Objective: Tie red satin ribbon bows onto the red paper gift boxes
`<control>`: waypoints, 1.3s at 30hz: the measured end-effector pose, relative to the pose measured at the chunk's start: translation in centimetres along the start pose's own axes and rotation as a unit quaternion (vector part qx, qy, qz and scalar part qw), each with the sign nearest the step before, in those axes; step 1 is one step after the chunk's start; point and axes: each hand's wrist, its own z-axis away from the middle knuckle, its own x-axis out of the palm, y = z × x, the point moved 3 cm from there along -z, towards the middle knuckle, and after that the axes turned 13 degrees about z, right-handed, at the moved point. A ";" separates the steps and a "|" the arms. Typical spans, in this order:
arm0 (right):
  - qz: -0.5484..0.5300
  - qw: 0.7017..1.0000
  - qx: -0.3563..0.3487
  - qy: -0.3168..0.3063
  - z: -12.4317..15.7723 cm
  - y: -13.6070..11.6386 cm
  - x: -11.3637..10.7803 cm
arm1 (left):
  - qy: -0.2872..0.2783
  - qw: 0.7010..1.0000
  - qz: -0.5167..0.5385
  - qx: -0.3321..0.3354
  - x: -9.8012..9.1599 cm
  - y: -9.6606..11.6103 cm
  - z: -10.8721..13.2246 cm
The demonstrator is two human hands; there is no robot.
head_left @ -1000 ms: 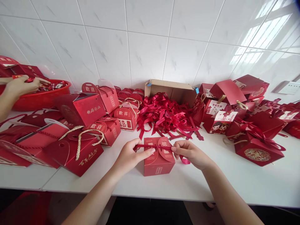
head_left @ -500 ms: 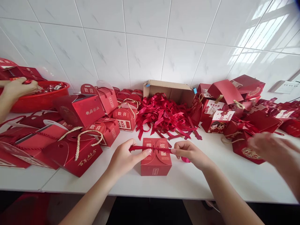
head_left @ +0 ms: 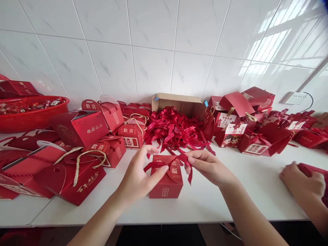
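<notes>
A red gift box [head_left: 166,182] with gold lettering stands upright in front of me, a dark red ribbon [head_left: 183,159] crossing its closed top. My left hand [head_left: 138,176] is at the box's left side, fingers apart, the thumb resting on the ribbon near its middle. At the right, my right hand [head_left: 211,165] pinches the ribbon between thumb and fingers, with a loop raised and a tail hanging over the box's side. The far fingers of my left hand are partly hidden.
Behind the box, loose ribbons [head_left: 176,128] spill from a cardboard box [head_left: 179,98]. Red gift boxes [head_left: 84,128] crowd the left, near a red basin [head_left: 33,118]. More boxes [head_left: 237,104] stand at the right. Another person's hand [head_left: 304,181] holds something red at the far right.
The ribbon was stretched straight across the box; a loop now rises at its right. My left fingers have spread. The other person's hand at left has left the view; the one at right moved lower.
</notes>
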 end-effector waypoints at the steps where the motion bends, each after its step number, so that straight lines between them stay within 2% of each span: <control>1: 0.002 1.000 -0.005 -0.005 -0.2 -0.4 0.3 | -0.019 1.000 0.006 0.014 0.5 0.7 -0.2; 4: 0.003 1.000 -0.005 -0.005 -0.6 -1.2 1.0 | -0.038 0.998 0.012 0.049 1.9 2.0 -1.0; 9: 0.033 0.999 0.031 0.026 -0.3 -0.8 1.3 | 0.077 0.990 -0.050 0.111 1.8 1.8 -1.6; 11: 0.081 0.995 0.041 0.047 -0.2 -0.5 1.3 | 0.093 0.986 -0.066 0.123 1.6 1.4 -1.6; 15: 0.161 0.984 0.038 0.070 -0.9 -0.2 1.9 | 0.083 0.988 -0.057 0.114 1.4 1.2 -1.5; 18: 0.191 0.978 0.003 0.085 -1.7 0.0 2.4 | 0.040 0.994 -0.026 0.098 1.0 1.4 -1.4; 21: 0.223 0.964 -0.023 0.142 -2.0 0.4 2.3 | -0.019 0.998 0.034 0.055 0.2 1.0 -1.3; 23: 0.230 0.959 -0.031 0.162 -1.9 0.6 2.2 | -0.025 0.998 0.059 0.004 -0.4 0.0 -1.3; 27: 0.176 0.974 -0.023 0.142 -1.7 1.2 2.7 | -0.017 0.990 0.060 -0.125 -1.0 -2.9 -1.1; 30: 0.127 0.985 -0.006 0.116 -1.6 1.5 3.2 | -0.079 0.970 0.104 -0.207 -0.4 -4.4 -0.7; 33: 0.088 0.992 -0.007 0.088 -1.6 1.8 3.4 | -0.141 0.933 0.179 -0.280 0.1 -4.8 -0.2; 35: 0.089 0.993 -0.005 0.080 -1.5 2.0 3.4 | -0.153 0.917 0.211 -0.301 0.0 -4.7 -0.1; 39: 0.134 0.986 0.015 0.094 -1.2 2.5 3.1 | -0.157 0.913 0.255 -0.279 -0.5 -4.5 -0.4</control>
